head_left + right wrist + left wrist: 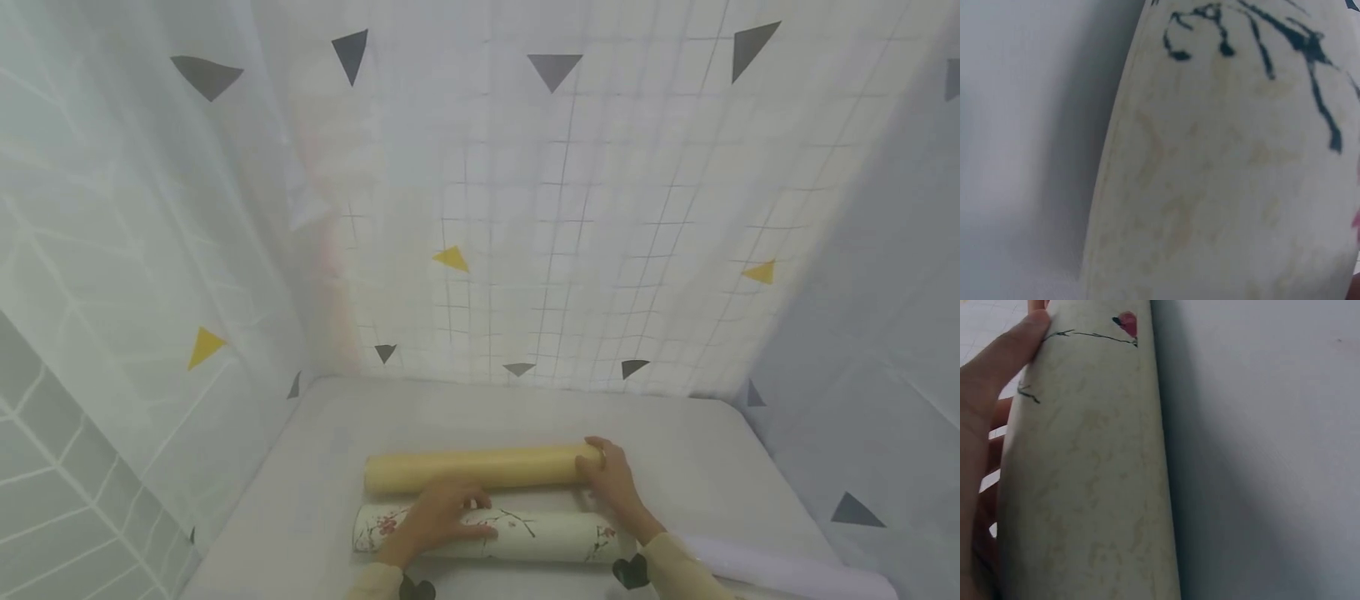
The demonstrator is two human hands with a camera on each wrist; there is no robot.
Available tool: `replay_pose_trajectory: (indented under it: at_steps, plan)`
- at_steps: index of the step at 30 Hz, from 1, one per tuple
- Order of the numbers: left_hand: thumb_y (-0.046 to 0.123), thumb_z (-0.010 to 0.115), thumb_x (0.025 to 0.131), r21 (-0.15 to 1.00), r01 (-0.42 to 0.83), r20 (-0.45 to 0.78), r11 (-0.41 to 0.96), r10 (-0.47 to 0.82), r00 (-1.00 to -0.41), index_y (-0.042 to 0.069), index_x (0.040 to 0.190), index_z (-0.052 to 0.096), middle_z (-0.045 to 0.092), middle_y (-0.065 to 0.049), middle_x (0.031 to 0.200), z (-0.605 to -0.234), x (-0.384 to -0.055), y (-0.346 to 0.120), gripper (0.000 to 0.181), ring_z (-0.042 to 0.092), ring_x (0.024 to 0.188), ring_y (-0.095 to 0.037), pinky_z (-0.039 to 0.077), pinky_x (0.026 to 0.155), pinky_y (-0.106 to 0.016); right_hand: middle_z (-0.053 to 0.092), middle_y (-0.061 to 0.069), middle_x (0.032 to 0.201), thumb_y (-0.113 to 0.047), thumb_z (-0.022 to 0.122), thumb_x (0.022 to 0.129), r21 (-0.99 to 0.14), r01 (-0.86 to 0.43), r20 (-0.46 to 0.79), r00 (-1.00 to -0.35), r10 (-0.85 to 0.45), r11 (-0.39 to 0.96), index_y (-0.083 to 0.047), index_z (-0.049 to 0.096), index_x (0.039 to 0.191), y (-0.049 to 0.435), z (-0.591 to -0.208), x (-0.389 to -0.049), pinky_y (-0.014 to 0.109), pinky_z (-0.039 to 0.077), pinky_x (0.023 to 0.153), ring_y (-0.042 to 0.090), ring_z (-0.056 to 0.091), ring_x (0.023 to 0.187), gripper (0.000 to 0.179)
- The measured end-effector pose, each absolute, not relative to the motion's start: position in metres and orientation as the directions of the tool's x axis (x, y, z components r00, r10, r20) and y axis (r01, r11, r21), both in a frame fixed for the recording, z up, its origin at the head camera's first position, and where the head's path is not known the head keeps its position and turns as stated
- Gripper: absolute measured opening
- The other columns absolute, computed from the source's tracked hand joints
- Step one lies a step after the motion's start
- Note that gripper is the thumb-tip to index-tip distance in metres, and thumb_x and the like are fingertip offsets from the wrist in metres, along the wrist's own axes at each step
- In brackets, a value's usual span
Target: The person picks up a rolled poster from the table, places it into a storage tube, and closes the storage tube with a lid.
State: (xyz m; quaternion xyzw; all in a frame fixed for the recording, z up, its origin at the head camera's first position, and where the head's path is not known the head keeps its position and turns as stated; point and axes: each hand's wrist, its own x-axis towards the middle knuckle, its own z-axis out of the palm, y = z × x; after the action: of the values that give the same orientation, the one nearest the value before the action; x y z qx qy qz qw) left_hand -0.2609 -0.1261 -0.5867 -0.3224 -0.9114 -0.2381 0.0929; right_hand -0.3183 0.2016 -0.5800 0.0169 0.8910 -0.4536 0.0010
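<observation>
In the head view a yellow roll (517, 468) of what looks like wallpaper lies crosswise on the white surface. My right hand (611, 479) grips its right end, thumb on the near side and fingers round the far side. Closer to me and parallel lies a white wallpaper roll (540, 537) with dark branches and red blossoms. My left hand (446, 517) reaches over this floral roll, its thumb across the top and its fingers at the gap between the two rolls. The left wrist view shows the thumb (1013, 347) at the floral roll's edge, the other fingers partly hidden behind it.
A pale lilac-white roll (795, 568) lies at the lower right, partly behind the right sleeve. The white table (330, 417) has a rounded back edge. Patterned curtains (600, 208) with triangles hang behind it and along both sides.
</observation>
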Motion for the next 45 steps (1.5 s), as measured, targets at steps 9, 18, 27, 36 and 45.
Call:
replay_pose_trajectory:
  at_steps: [9,18,27,36,45]
  plan:
    - [0.080,0.061,0.082,0.174,0.604,0.173,0.778,0.580,-0.796,0.030,0.133,0.063,0.073,0.013,0.125,-0.605,-0.258,-0.119,0.071,0.070,0.109,-0.006,0.059,0.094,-0.030,0.034,0.034,0.156,-0.028,0.060,0.099,-0.781,-0.009,0.006,-1.000,-0.007,0.624,0.000,0.039,0.151,0.213,-0.579,-0.319,0.066,0.044,0.113,0.051,0.047,0.136,0.063]
    - [0.072,0.076,0.074,0.157,0.587,0.178,0.794,0.562,-0.808,0.030,0.133,0.063,0.074,0.013,0.126,-0.598,-0.249,-0.118,0.074,0.071,0.109,-0.007,0.059,0.094,-0.029,0.039,0.035,0.153,-0.031,0.059,0.103,-0.706,-0.040,-0.011,-0.998,-0.067,0.708,0.000,0.039,0.151,0.248,-0.570,-0.317,0.062,0.052,0.103,0.052,0.050,0.134,0.061]
    - [0.076,0.075,0.071,0.180,0.565,0.167,0.805,0.541,-0.824,0.031,0.131,0.065,0.075,0.013,0.123,-0.601,-0.249,-0.119,0.075,0.071,0.104,-0.006,0.059,0.089,-0.027,0.064,0.027,0.133,-0.024,0.061,0.102,-0.645,-0.107,-0.019,-0.988,-0.156,0.757,-0.001,0.050,0.140,0.280,-0.570,-0.307,0.060,0.056,0.097,0.046,0.062,0.121,0.046]
    - [0.076,0.075,0.072,0.190,0.565,0.176,0.803,0.539,-0.824,0.032,0.130,0.064,0.075,0.015,0.121,-0.601,-0.252,-0.119,0.074,0.071,0.102,-0.004,0.058,0.089,-0.026,0.072,0.011,0.118,-0.031,0.063,0.101,-0.612,-0.198,-0.063,-0.953,-0.296,0.766,-0.006,0.061,0.129,0.310,-0.566,-0.306,0.035,0.056,0.079,0.019,0.065,0.100,0.038]
    - [0.074,0.077,0.070,0.192,0.567,0.184,0.801,0.538,-0.823,0.031,0.130,0.065,0.075,0.015,0.120,-0.594,-0.251,-0.119,0.074,0.070,0.102,-0.004,0.058,0.090,-0.027,0.073,0.007,0.115,-0.036,0.066,0.099,-0.580,-0.343,-0.042,-0.893,-0.448,0.739,-0.010,0.066,0.123,0.341,-0.559,-0.296,0.020,0.049,0.074,0.003,0.061,0.094,0.036]
